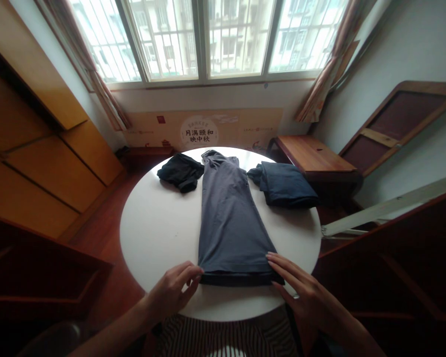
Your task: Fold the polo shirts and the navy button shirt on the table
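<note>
Head: white table [156,233] by windows [234,39]; left hand [176,285] pinches grey garment [228,213]; right hand [306,295] touches it, grip unclear.

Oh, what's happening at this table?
A person has a long grey garment laid lengthwise on a round white table. Their left hand is at its near left corner, and their right hand has its fingers resting on the near right corner. Toward the far side, a crumpled black cloth lies to the left and a folded navy cloth to the right.
</note>
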`<action>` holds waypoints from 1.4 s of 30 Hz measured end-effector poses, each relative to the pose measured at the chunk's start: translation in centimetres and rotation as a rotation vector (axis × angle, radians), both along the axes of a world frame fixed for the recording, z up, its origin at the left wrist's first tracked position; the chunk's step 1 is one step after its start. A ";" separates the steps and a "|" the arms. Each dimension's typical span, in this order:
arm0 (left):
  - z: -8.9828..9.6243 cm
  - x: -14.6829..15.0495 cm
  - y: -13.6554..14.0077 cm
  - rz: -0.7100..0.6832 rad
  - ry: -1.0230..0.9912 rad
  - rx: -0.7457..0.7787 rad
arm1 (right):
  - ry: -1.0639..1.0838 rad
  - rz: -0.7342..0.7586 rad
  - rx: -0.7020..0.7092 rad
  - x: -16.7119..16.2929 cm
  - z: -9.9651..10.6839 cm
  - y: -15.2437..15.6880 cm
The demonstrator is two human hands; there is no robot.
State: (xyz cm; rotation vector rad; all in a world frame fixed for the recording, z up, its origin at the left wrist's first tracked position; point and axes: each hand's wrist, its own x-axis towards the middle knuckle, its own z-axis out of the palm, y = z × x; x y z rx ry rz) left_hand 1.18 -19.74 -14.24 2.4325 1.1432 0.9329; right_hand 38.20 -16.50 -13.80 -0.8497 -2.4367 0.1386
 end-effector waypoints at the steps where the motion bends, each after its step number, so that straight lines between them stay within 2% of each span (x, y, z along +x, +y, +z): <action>1: -0.1 0.2 -0.1 0.034 0.035 0.033 | 0.015 -0.009 -0.007 0.1 -0.2 0.1; 5: -0.5 1.3 0.1 0.200 0.200 0.053 | 0.077 -0.031 0.047 -0.2 -0.8 0.6; 8: -1.0 1.8 0.4 0.231 0.211 0.071 | 0.122 -0.069 0.113 -0.7 -0.9 0.7; 12: -1.3 1.6 0.2 0.007 0.247 0.267 | 0.081 -0.109 0.154 0.0 -0.5 0.5; 15: -0.9 1.3 -0.1 -0.145 0.318 0.339 | -0.005 -0.052 0.176 1.3 -0.1 0.2; 19: 0.3 1.0 0.0 -0.232 0.309 0.217 | -0.119 0.031 0.107 2.1 0.8 -0.2; 22: 1.9 0.3 1.4 -0.207 0.213 0.076 | -0.134 0.040 -0.009 1.3 2.4 0.6; 25: 3.9 -0.4 5.7 -0.097 0.204 0.032 | -0.098 0.086 -0.064 -1.4 4.3 3.1; 28: 5.4 0.1 12.9 -0.046 0.218 0.077 | -0.127 0.142 -0.101 -6.2 5.3 7.0; 30: 5.6 1.4 18.3 -0.020 0.242 0.088 | -0.184 0.150 -0.128 -10.0 5.0 9.4; 33: 4.2 4.0 25.4 0.004 0.411 0.028 | -0.293 0.175 -0.171 -14.8 3.3 11.4; 35: 2.6 5.1 28.9 0.097 0.558 -0.074 | -0.339 0.208 -0.225 -16.5 2.1 11.2; 38: 0.5 5.5 32.4 0.266 0.670 -0.204 | -0.351 0.261 -0.315 -16.7 1.2 9.4; 42: -0.3 5.4 35.3 0.374 0.669 -0.185 | -0.298 0.360 -0.410 -15.2 2.3 6.7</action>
